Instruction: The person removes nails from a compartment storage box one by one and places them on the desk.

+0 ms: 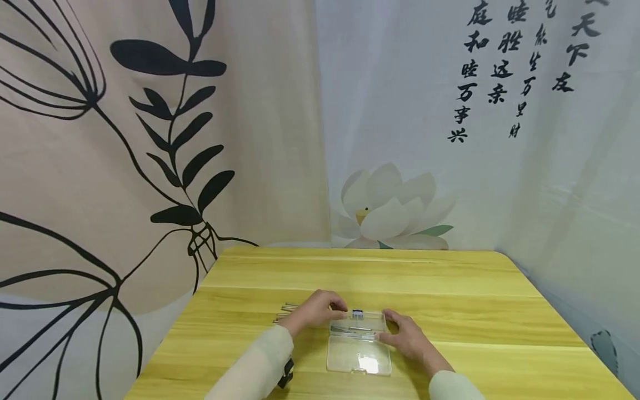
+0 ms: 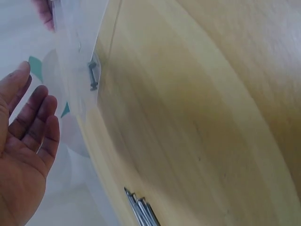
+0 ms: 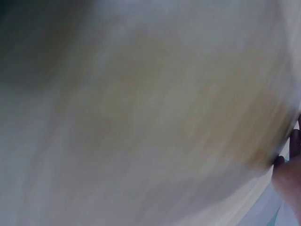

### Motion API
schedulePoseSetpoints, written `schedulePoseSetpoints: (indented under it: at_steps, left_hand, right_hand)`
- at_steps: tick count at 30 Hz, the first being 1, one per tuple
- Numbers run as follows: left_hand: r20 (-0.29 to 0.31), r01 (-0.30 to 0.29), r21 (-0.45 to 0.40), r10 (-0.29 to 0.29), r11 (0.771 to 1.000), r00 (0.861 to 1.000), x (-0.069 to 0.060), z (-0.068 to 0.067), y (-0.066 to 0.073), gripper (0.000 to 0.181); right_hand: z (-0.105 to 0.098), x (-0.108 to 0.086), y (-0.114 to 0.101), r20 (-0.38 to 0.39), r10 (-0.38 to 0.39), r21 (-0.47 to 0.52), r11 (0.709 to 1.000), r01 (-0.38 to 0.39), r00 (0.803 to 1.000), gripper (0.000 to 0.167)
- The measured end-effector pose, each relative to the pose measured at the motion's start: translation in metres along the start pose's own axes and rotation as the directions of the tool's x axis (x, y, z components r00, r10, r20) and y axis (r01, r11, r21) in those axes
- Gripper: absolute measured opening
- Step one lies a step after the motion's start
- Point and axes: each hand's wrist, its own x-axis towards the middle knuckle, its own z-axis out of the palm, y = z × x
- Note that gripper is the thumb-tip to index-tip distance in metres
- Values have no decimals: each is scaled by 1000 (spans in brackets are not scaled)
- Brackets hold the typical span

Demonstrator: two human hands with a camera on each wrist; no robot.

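A clear plastic box (image 1: 358, 355) lies unfolded on the table, its flat lid half towards me. Several slim metal pieces (image 1: 352, 331) lie along its hinge side, and a small blue-and-white piece (image 1: 357, 314) shows at its back. My left hand (image 1: 320, 308) hovers by the back left corner; in the left wrist view its loosely bent fingers (image 2: 35, 127) hold nothing. At the box's right side my right hand (image 1: 407, 336) grips the edge, thumb near the hinge and fingers at the back corner. The right wrist view is blurred, with that hand only partly visible.
Several pointed metal nails (image 2: 143, 209) lie on the wooden table (image 1: 475, 311) to the left of the box, partly behind my left wrist. A black device (image 1: 286, 374) sits at the left sleeve. Printed curtains (image 1: 280, 139) hang behind the table.
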Motion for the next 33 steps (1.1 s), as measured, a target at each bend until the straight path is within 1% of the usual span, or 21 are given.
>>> schedulePoseSetpoints:
  at_steps: [3, 6, 11, 18, 22, 27, 33]
  left_hand:
    - [3, -28, 7, 28, 1000, 1000, 3, 5, 0, 9]
    - [10, -29, -4, 29, 1000, 1000, 4, 8, 3, 8]
    - [25, 16, -36, -15, 999, 1000, 5, 13, 8, 8]
    - [31, 44, -24, -43, 999, 999, 6, 18, 9, 8]
    - [37, 36, -16, -35, 999, 999, 8, 21, 11, 8]
    - [39, 26, 7, -27, 1000, 999, 9, 27, 10, 6]
    - [36, 19, 10, -19, 1000, 999, 10, 31, 10, 5]
  right_hand:
    - [-1, 0, 0, -2, 3, 7, 1000, -3, 1000, 75]
    - [-2, 0, 1, -4, 1, 13, 1000, -1, 1000, 75]
    - [-3, 0, 1, -5, 0, 20, 1000, 0, 1000, 76]
    - [-5, 2, 2, 3, -1, 18, 1000, 1, 1000, 75]
    - [-5, 2, 3, 10, -5, 33, 999, 4, 1000, 74]
    - [-2, 0, 4, 8, 7, 38, 999, -7, 1000, 74]
    - [0, -1, 4, 3, 10, 43, 999, -11, 1000, 73]
